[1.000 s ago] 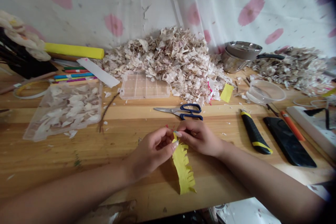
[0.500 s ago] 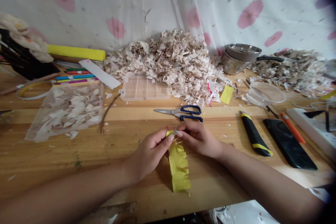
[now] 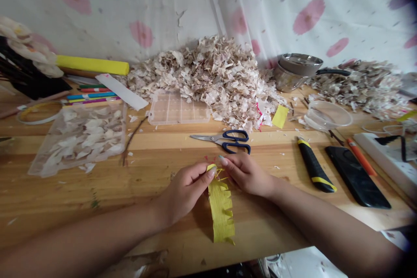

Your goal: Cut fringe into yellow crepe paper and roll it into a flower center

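Note:
A strip of yellow crepe paper [image 3: 220,210] with a fringed right edge hangs down over the wooden table [image 3: 156,169] near its front edge. My left hand [image 3: 185,189] pinches the strip's top end between thumb and fingers. My right hand [image 3: 246,173] is closed on the same top end from the right, fingertips meeting the left hand's. Blue-handled scissors [image 3: 224,140] lie on the table just beyond both hands.
A big heap of pale paper petals [image 3: 208,78] fills the back, with a clear compartment box [image 3: 179,107] before it. A bag of petals [image 3: 81,137] and coloured pens [image 3: 93,93] lie left. A utility knife [image 3: 314,167], black phone [image 3: 356,176], clear bowl [image 3: 329,115] and steel pot [image 3: 298,69] sit right.
The yellow strip has swung from slanting right to hanging nearly straight down. Both hands stay pinched on its top, shifted slightly toward me.

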